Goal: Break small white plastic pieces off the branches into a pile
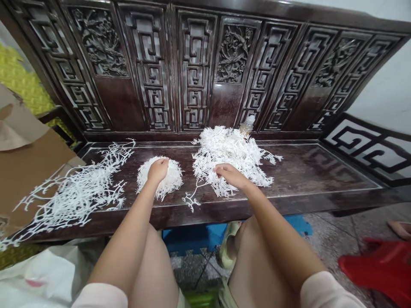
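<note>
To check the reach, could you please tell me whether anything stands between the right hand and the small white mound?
Only the larger white heap's left edge under the right hand, then a narrow strip of dark bench seat before the small mound. A loose white sprig lies beside that strip toward the seat's front edge.

Head-worn view, facing forward and down, close over the left hand [158, 170] and right hand [230, 176] at a carved bench [308, 171]

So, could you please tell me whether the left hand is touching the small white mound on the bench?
Touching: the head view shows the left hand resting on top of the white mound, with no gap between them.
</note>
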{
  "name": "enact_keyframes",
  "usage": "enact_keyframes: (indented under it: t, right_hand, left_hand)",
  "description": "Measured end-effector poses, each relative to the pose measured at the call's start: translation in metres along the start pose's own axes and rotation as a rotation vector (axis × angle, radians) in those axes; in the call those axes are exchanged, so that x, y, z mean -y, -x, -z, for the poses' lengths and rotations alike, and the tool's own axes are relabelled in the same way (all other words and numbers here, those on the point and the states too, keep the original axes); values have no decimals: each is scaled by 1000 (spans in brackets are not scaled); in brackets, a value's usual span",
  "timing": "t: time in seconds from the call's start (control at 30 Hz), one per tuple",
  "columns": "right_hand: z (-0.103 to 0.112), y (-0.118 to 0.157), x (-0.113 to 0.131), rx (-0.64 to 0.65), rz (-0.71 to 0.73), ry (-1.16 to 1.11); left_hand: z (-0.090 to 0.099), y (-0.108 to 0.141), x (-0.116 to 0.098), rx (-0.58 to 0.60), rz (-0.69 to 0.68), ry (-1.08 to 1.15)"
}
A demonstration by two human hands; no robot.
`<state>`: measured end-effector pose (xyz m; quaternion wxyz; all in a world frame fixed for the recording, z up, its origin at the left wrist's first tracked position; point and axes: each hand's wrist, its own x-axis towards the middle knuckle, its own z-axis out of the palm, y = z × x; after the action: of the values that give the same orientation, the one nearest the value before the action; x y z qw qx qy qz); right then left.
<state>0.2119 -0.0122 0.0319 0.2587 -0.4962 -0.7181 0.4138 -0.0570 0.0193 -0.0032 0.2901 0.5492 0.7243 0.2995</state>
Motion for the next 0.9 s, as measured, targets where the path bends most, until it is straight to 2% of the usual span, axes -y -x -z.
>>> enact_keyframes:
  t: [0.07,0.17,0.23,0.37,0.43,0.47,0.5,0.6,0.67,0.73,0.83,0.9]
  right_hand:
    - [-11,-1,9,46,2,-48]
    - [-17,-8,12,88,26,-83]
    - [-19,-12,11,113,31,-93]
    - [-22,-12,12,156,49,-96]
    - [-24,-9,15,168,100,-86]
    - [-24,-8,15,168,129,-80]
    - [-24,-7,16,170,154,-73]
    - [-25,-7,16,177,198,-47]
    - [-26,-8,15,181,228,-32]
    - [-28,-9,12,184,254,-35]
    - [-28,-9,11,192,240,-57]
    - [-28,-8,13,201,208,-69]
  left_hand:
    - [1,-14,21,-12,121,-198]
    - [-1,-17,36,-47,219,-300]
    - [-1,-15,35,-120,231,-328]
    - [4,-9,22,-338,227,-369]
    - [8,-5,14,-367,184,-310]
    - [9,-2,10,-307,141,-230]
    - [10,3,5,-194,85,-124]
    - [7,24,-16,322,-109,194]
    - [1,42,-31,585,-207,292]
    - [-7,58,-43,688,-280,330]
    - [-18,71,-54,677,-326,325]
    - [-20,75,-55,666,-307,294]
